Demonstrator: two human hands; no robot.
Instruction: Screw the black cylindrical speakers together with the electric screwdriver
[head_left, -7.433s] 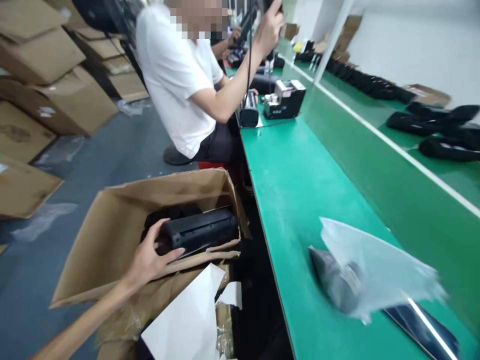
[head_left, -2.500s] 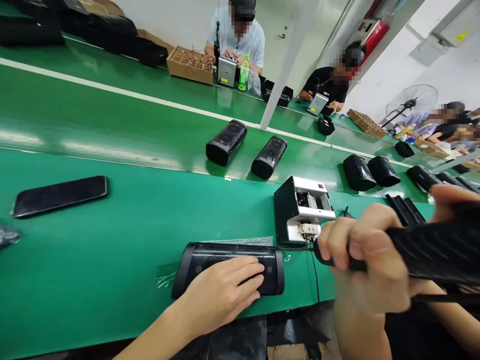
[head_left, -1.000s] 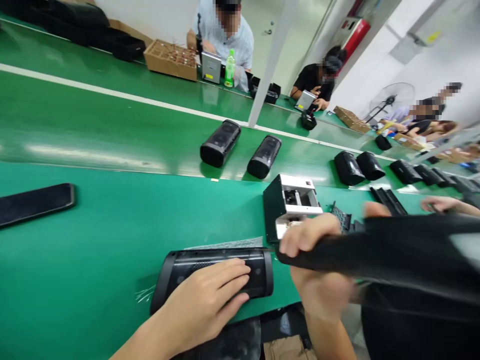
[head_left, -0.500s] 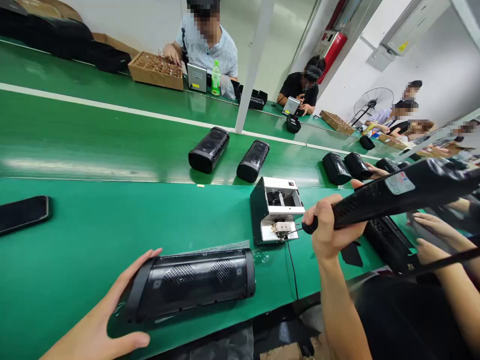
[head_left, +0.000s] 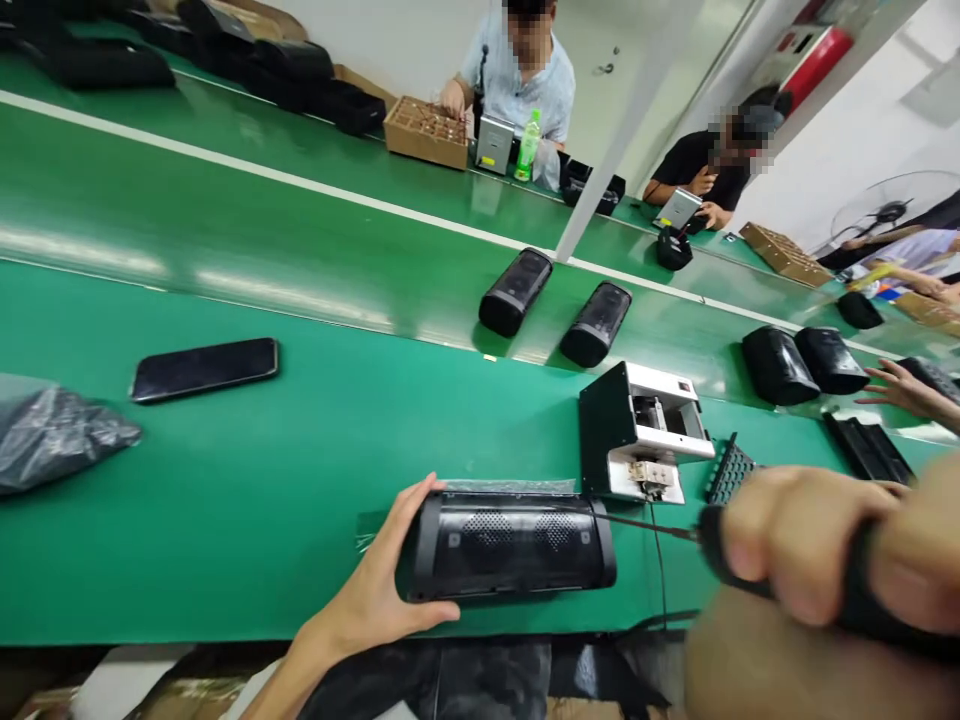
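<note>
A black cylindrical speaker [head_left: 514, 543] lies on its side near the front edge of the green bench [head_left: 315, 470], on a strip of clear film. My left hand [head_left: 382, 590] cups its left end, thumb at the front and fingers over the top. My right hand [head_left: 810, 560], close to the camera and blurred, is closed around the black electric screwdriver [head_left: 862, 605]. Its thin bit [head_left: 652, 528] points left and its tip is at the speaker's right end.
A black and white screw feeder box [head_left: 637, 430] stands just behind the speaker, a black grille part [head_left: 729, 468] beside it. A phone [head_left: 204, 368] and a bagged dark item [head_left: 52, 440] lie to the left. Two speakers [head_left: 516, 290] [head_left: 596, 322] rest on the conveyor. Another person's hand [head_left: 896, 388] reaches in at right.
My right hand has brought the screwdriver from the feeder box down to the speaker's right end. My left hand stays on the left end, now gripping it more closely.
</note>
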